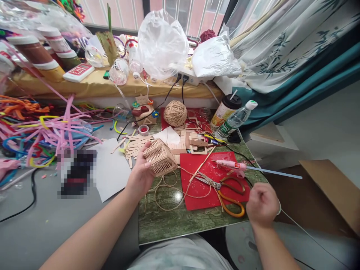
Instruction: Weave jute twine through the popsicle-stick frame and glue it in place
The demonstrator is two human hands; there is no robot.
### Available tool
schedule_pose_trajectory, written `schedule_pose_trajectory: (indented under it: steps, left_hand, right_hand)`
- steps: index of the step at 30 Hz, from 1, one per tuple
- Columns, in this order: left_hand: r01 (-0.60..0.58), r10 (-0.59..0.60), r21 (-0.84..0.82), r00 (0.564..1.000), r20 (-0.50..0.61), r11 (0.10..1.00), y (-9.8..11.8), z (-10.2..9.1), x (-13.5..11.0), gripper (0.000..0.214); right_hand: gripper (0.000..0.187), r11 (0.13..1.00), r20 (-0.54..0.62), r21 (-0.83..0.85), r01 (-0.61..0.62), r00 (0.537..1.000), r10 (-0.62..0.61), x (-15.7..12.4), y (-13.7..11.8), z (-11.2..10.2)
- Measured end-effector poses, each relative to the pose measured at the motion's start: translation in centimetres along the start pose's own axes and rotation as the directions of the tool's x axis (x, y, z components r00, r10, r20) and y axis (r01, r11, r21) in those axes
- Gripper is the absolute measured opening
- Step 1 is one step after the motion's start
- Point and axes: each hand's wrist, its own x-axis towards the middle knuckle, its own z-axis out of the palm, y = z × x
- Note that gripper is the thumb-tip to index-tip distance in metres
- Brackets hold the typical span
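The left hand (141,175) curls its fingers around a woven basket (161,157). The right hand (262,204) is a fist, any contents hidden, scissors (217,185) just left of its fingers.

"Where is the light coming from?"

"From the window (112,17) across the far side. Dark frame posts (146,15) divide it, and a pink surface (194,15) with pale vertical lines shows beyond."

"And the curtains?"

"Off to the right: a whitish curtain (264,48) printed with dark leaves, beside a teal curtain (306,92)."

"What runs below the window?"

"A ledge (84,88) draped in yellow cloth. Nearer, a green, streaky tabletop (163,225) catches a bright glare, next to a plain grey surface (30,232)."

"The right side?"

"A pale expanse (329,127) under the curtains; wall or furniture, I can't tell."
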Motion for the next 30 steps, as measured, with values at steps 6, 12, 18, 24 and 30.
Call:
schedule_pose_trajectory:
  steps: [6,12,18,24,30]
  left_hand:
    - [-0.018,0.014,0.098,0.999,0.045,0.995,-0.4,0.0,-0.4,0.091]
    - [-0.056,0.043,0.163,0.995,0.085,0.985,-0.8,0.2,-0.6,0.090]
    - [-0.109,0.080,0.185,0.984,0.157,0.977,-1.2,-0.4,-0.7,0.083]
    - [-0.104,0.054,0.258,0.980,0.191,0.960,-1.5,-0.6,-1.0,0.079]
    - [-0.079,0.043,0.231,0.987,0.157,0.970,-1.5,-0.8,-0.7,0.080]
  right_hand:
    - [0.031,0.877,0.182,0.332,0.348,0.888,-0.422,1.0,-11.6,3.4]
    - [0.026,0.808,0.214,0.543,0.227,0.893,-0.396,5.9,-20.2,9.4]
    - [0.020,0.787,0.211,0.604,0.125,0.927,-0.309,5.4,-21.0,11.5]
    - [0.016,0.808,0.217,0.582,0.095,0.939,-0.266,5.2,-20.8,11.9]
    - [0.020,0.772,0.279,0.633,0.063,0.911,-0.303,5.2,-20.3,11.9]
